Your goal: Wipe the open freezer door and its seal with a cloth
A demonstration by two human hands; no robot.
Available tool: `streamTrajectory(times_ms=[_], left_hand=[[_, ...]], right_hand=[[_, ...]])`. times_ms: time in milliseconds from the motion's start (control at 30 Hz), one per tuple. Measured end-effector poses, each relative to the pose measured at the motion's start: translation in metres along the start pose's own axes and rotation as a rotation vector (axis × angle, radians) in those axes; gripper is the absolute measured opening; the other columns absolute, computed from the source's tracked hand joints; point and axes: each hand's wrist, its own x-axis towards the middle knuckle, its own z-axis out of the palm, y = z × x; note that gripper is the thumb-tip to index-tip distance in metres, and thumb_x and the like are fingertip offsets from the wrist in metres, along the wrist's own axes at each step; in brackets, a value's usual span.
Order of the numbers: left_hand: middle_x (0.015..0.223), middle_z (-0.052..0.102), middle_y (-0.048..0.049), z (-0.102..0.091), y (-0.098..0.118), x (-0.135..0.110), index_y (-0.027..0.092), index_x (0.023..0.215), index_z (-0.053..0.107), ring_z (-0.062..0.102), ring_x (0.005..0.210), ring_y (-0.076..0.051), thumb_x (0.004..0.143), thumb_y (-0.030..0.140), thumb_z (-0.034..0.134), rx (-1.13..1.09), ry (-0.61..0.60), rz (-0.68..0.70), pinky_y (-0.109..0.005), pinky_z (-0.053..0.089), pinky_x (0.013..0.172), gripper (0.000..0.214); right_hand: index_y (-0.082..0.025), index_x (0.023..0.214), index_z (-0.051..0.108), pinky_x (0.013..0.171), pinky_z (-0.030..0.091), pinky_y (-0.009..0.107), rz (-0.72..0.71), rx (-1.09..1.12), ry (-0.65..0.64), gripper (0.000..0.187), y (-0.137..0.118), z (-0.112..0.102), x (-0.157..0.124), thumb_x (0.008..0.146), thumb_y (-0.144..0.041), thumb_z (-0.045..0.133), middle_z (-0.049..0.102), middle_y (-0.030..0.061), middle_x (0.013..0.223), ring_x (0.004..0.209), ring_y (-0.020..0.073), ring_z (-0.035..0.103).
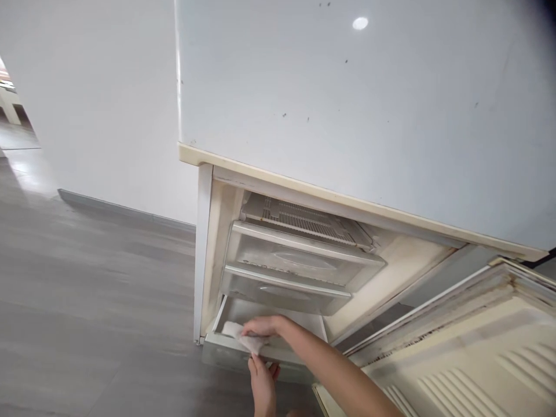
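Bottom freezer drawer point(226, 351): translucent whitish plastic, rectangular, lowest of three stacked drawers in the open lower compartment of a white refrigerator. Pulled partway out, front wall forward of the two drawers above it, close to the grey floor. Small white crumpled cloth point(243, 337): soft, creased, draped over the top rim of that drawer's front wall, partly covered by fingers.

A plain white wall point(95, 92) fills the upper left of the frame above a grey skirting board point(125, 209); grey wood-look floor point(87, 301) spreads across the lower left.
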Motion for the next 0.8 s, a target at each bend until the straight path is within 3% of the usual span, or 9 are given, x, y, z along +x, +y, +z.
streamTrajectory(times_ms=[100, 200, 333, 467, 567, 633, 733, 800], left_hand=[[0.157, 0.026, -0.0209, 0.002, 0.009, -0.005, 0.019, 0.130, 0.032, 0.065, 0.063, -0.007, 0.093, 0.039, 0.034, -0.025, -0.002, -0.031, -0.021, 0.056, 0.062, 0.042], [0.151, 0.034, -0.0198, 0.003, 0.015, -0.009, 0.017, 0.129, 0.036, 0.066, 0.064, -0.009, 0.090, 0.029, 0.038, -0.066, -0.014, -0.077, -0.022, 0.058, 0.062, 0.040], [0.120, 0.054, -0.0112, 0.000, 0.020, -0.013, 0.020, 0.118, 0.041, 0.068, 0.066, -0.013, 0.088, 0.032, 0.044, -0.115, -0.007, -0.122, -0.024, 0.059, 0.059, 0.033], [0.101, 0.050, -0.0056, -0.002, 0.023, -0.016, 0.021, 0.115, 0.041, 0.063, 0.058, -0.013, 0.088, 0.038, 0.045, -0.155, 0.016, -0.156, -0.025, 0.056, 0.052, 0.032], [0.119, 0.050, -0.0132, 0.001, 0.024, -0.021, 0.020, 0.127, 0.037, 0.067, 0.071, -0.016, 0.088, 0.038, 0.045, -0.164, 0.029, -0.143, -0.028, 0.060, 0.066, 0.044], [0.140, 0.043, -0.0207, 0.004, 0.024, -0.025, 0.020, 0.138, 0.029, 0.068, 0.096, -0.024, 0.087, 0.039, 0.047, -0.156, 0.044, -0.133, -0.036, 0.060, 0.085, 0.057], [0.156, 0.029, -0.0221, 0.005, 0.027, -0.033, 0.025, 0.149, 0.012, 0.050, 0.133, -0.035, 0.085, 0.033, 0.053, -0.146, 0.065, -0.141, -0.049, 0.045, 0.111, 0.077], [0.158, 0.029, -0.0187, 0.001, 0.034, -0.039, 0.030, 0.152, 0.005, 0.040, 0.142, -0.034, 0.081, 0.024, 0.057, -0.147, 0.086, -0.132, -0.049, 0.035, 0.119, 0.088]], right_hand=[[-0.021, 0.066, 0.053, 0.075, 0.041, 0.028, -0.105, -0.085, 0.046, 0.015, -0.014, 0.016, 0.001, 0.080, -0.020, 0.055, 0.057, 0.0000, 0.073, 0.076, 0.0183, 0.056], [-0.021, 0.078, 0.058, 0.081, 0.042, 0.030, -0.201, -0.230, 0.102, 0.009, -0.003, 0.019, -0.008, 0.084, -0.026, 0.054, 0.064, 0.0037, 0.090, 0.090, 0.0229, 0.059], [-0.017, 0.096, 0.063, 0.095, 0.041, 0.034, -0.330, -0.405, 0.229, 0.023, 0.033, 0.015, -0.029, 0.089, -0.025, 0.042, 0.065, 0.0115, 0.112, 0.109, 0.0267, 0.057], [-0.013, 0.112, 0.063, 0.097, 0.040, 0.043, -0.308, -0.517, 0.545, 0.038, 0.085, 0.016, -0.053, 0.093, -0.026, 0.033, 0.064, 0.0170, 0.117, 0.112, 0.0309, 0.055], [-0.015, 0.117, 0.063, 0.101, 0.039, 0.048, -0.257, -0.553, 0.746, 0.042, 0.135, 0.016, -0.073, 0.096, -0.030, 0.030, 0.064, 0.0162, 0.118, 0.113, 0.0318, 0.056], [-0.020, 0.121, 0.064, 0.105, 0.038, 0.049, -0.250, -0.495, 0.847, 0.044, 0.171, 0.014, -0.085, 0.097, -0.036, 0.031, 0.065, 0.0140, 0.122, 0.117, 0.0309, 0.056], [-0.024, 0.122, 0.066, 0.110, 0.039, 0.051, -0.276, -0.315, 1.001, 0.048, 0.221, 0.018, -0.097, 0.091, -0.049, 0.038, 0.063, 0.0108, 0.130, 0.126, 0.0318, 0.054], [-0.025, 0.117, 0.069, 0.110, 0.041, 0.052, -0.252, -0.140, 1.152, 0.056, 0.244, 0.028, -0.103, 0.085, -0.062, 0.041, 0.062, 0.0117, 0.131, 0.127, 0.0343, 0.053]])
